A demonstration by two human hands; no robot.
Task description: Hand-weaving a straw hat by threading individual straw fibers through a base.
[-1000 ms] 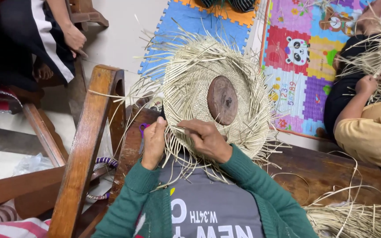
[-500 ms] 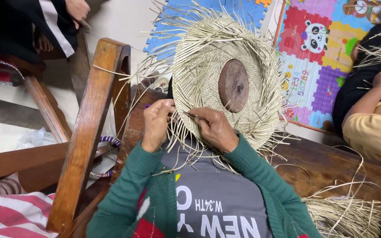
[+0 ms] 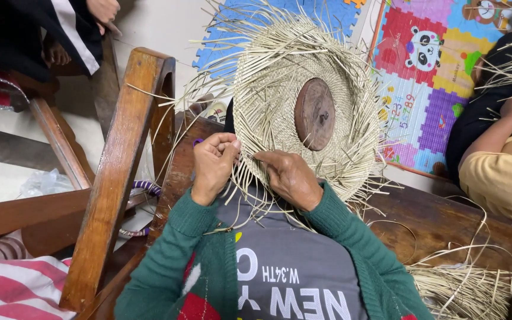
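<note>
A round woven straw piece (image 3: 291, 77) with many loose strands stands tilted in front of me, with a dark brown wooden disc (image 3: 314, 114) at its middle. My left hand (image 3: 213, 165) pinches thin straw strands at the piece's lower left edge. My right hand (image 3: 291, 176) holds the lower rim beside it, fingers pressed on the weave. Both arms wear green sleeves, and loose strands trail down over my grey shirt.
A wooden chair frame (image 3: 117, 172) stands at my left. A person in dark clothes (image 3: 48, 35) sits at the upper left, another in a yellow top (image 3: 505, 172) works straw at the right. Colourful foam mats (image 3: 428, 77) cover the floor. Loose straw (image 3: 463, 290) lies on the wooden bench.
The view has shifted so the straw piece sits higher and further right. My hands stay at its lower edge, working the strands with small finger movements.
</note>
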